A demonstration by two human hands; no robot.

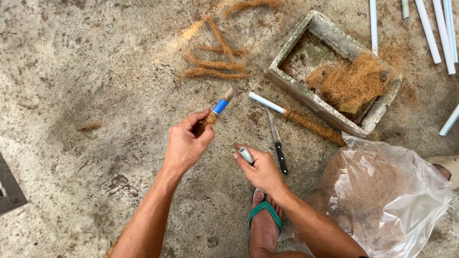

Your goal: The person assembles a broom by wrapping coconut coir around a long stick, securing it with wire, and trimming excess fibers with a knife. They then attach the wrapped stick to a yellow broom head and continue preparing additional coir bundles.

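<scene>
My left hand [185, 143] grips a thin tube [216, 111] wrapped in brown coconut fibre, with a blue band and a bare tip pointing up and right. My right hand [260, 168] is closed around a small pale cylinder [245, 154], maybe a lighter or a tube piece. A knife [277, 140] with a black handle lies on the concrete just right of that hand. Beside it lies another white and blue tube [266, 102] partly wrapped in fibre rope [314, 126].
A stone trough [292, 79] holds loose coconut fibre [353, 82]. A clear plastic bag [382, 191] of fibre sits at the lower right. Twisted fibre strands [213, 64] lie on the floor above. White tubes [435, 28] lie at the top right. My foot in a green sandal [264, 217] is below.
</scene>
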